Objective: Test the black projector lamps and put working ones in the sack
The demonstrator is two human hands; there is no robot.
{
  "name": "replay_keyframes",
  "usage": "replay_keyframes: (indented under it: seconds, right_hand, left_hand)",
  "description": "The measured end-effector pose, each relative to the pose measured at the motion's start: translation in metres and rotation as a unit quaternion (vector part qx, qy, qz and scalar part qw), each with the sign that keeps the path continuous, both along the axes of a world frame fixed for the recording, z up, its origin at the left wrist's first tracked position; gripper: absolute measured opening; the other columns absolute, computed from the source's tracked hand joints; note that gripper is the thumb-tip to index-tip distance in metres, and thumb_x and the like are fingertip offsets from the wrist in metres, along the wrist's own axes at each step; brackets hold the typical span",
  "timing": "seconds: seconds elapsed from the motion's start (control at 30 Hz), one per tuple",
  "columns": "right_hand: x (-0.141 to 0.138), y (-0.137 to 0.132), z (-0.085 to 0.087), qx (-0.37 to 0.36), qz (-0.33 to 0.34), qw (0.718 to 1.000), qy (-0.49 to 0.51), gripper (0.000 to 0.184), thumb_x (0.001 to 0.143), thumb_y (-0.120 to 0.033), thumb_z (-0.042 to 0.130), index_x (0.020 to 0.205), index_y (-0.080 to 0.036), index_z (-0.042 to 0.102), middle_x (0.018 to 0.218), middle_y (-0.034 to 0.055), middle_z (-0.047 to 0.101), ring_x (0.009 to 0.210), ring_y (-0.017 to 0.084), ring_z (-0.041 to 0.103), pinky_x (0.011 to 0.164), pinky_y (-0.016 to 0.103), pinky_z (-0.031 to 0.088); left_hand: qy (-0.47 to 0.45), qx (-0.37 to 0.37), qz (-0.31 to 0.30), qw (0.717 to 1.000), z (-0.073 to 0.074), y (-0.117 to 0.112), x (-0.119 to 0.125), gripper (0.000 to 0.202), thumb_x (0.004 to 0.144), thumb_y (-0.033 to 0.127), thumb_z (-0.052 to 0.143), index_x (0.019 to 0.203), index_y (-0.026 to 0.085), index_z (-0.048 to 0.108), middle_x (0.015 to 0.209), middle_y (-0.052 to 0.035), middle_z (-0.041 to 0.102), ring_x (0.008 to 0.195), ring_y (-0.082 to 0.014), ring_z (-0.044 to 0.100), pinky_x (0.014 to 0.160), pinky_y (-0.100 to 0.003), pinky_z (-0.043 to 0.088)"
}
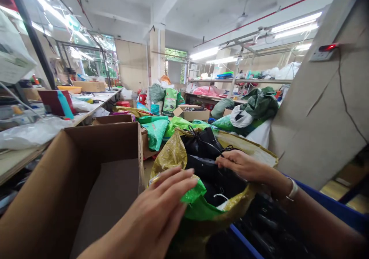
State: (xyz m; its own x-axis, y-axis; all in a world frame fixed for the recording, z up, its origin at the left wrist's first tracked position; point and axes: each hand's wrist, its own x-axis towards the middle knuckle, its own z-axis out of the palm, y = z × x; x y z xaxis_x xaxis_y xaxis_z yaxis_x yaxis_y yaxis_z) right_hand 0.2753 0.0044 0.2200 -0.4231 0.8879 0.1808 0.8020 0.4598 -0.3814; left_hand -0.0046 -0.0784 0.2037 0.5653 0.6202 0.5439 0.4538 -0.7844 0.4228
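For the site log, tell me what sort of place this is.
Probably a workshop or sorting and packing floor. A long workbench runs along one side, a cardboard box stands open in front, and sacks such as a green sack are piled across the floor.

A yellow woven sack (170,155) stands open, its mouth spread wide and crumpled, packed full of black drawstring pouches (201,143) with thin cords looping over the top. Bright green plastic sheeting (198,209) bunches at the near rim, just under the left hand (152,209), whose fingers lie almost flat against it. The right hand (242,166) rests on the black pouches, fingers lightly curled; any grip is hard to tell.
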Motion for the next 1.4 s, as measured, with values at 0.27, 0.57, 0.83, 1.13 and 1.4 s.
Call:
replay_keyframes:
  seconds: [0.27,0.57,0.83,1.13,1.4]
  right_hand:
    - [0.009,-0.007,0.044,0.130,-0.067,0.901,0.410,0.041,0.081,-0.055,0.056,0.064,-0.018,0.057,0.078,0.0044,0.067,0.065,0.016,0.060,0.062,0.028,0.048]
    - [-0.088,-0.062,0.081,0.268,0.025,0.786,0.557,0.035,0.092,-0.039,0.049,0.063,-0.019,0.052,0.080,0.0036,0.068,0.067,0.013,0.063,0.057,0.024,0.050]
    - [-0.154,-0.087,0.071,0.159,0.251,0.842,0.450,0.027,0.081,-0.045,0.063,0.095,-0.023,0.062,0.102,0.0030,0.065,0.094,0.021,0.064,0.076,0.032,0.053]
    - [-0.251,-0.093,0.009,0.059,0.339,0.861,0.375,0.077,0.054,-0.016,0.079,0.123,-0.018,0.046,0.113,0.0066,0.057,0.099,0.021,0.060,0.090,0.030,0.050]
    - [-0.273,-0.115,-0.088,0.013,0.221,0.958,0.181,0.100,0.067,-0.030,0.075,0.144,-0.007,0.015,0.142,0.0252,0.030,0.131,0.034,0.033,0.101,0.045,0.041]
  left_hand:
    - [0.171,-0.121,0.081,0.975,0.001,0.035,0.042,0.032,0.091,0.035,0.038,0.083,0.017,0.064,0.067,-0.0079,0.065,0.068,-0.0249,0.063,0.065,-0.036,0.047]
    - [-0.351,-0.303,-0.013,0.886,0.026,0.009,0.011,0.097,0.055,0.039,0.082,0.136,0.023,0.031,0.121,-0.0134,0.054,0.099,-0.0280,0.060,0.080,-0.038,0.052]
    - [-0.447,-0.156,0.173,0.863,0.008,-0.052,-0.054,0.076,0.053,0.025,0.084,0.122,0.025,0.053,0.100,-0.0017,0.067,0.084,-0.0216,0.066,0.073,-0.026,0.054]
    - [-0.447,-0.287,0.233,0.814,-0.041,-0.107,-0.132,0.070,0.074,0.035,0.069,0.135,0.020,0.038,0.096,-0.0063,0.069,0.084,-0.0240,0.066,0.069,-0.030,0.056]
    - [-0.476,-0.366,0.321,0.733,-0.080,-0.130,-0.143,0.072,0.073,0.043,0.067,0.129,0.012,0.034,0.056,0.0009,0.062,0.048,-0.0180,0.060,0.048,-0.029,0.050]
